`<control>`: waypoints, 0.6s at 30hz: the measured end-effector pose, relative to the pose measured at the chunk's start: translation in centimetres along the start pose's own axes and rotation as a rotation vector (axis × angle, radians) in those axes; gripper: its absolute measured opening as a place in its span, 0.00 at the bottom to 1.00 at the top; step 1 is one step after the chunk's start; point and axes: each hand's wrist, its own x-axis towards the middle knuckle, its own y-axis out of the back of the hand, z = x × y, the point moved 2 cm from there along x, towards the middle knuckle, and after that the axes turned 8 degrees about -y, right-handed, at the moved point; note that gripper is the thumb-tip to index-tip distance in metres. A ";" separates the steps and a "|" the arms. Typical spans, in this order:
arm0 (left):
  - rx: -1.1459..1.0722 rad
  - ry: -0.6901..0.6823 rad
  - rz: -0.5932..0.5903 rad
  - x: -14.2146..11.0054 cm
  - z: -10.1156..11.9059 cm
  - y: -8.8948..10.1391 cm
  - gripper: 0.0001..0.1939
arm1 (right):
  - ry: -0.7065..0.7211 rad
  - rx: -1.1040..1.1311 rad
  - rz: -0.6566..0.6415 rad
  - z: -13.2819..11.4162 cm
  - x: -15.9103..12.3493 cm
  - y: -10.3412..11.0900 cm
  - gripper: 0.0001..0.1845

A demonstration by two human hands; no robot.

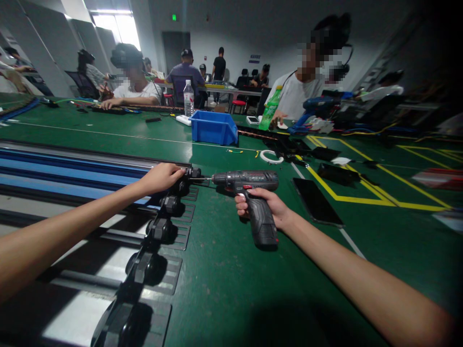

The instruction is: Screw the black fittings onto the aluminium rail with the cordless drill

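A black cordless drill [249, 180] sits in my right hand [273, 207], its grip wrapped by my fingers. Its long thin bit [200, 179] points left, at the far end of a row of black hex-sided fittings [159, 230]. My left hand [164, 179] is closed at that same end, close to the bit's tip; what its fingers pinch is hidden. The fittings run along the right end of a long frame with blue and silver panels [75, 166]. Flat slotted black plates [179, 236] stick out beside them onto the table.
On the green table [224, 289] are a blue bin [213, 127], a water bottle [188, 99], a green bottle [270, 110], a white ring coil [271, 156] and a dark tablet-like slab [316, 200]. Another drill [313, 112] lies farther back. Several people sit across the table and beyond.
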 end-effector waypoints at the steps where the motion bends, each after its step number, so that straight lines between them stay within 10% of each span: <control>1: -0.002 0.001 -0.001 0.0 0.0 0.0 0.27 | 0.002 0.006 0.000 0.0 0.0 0.0 0.15; 18: -0.005 0.005 -0.006 -0.1 0.1 0.1 0.28 | 0.026 0.027 -0.001 0.0 0.0 0.1 0.12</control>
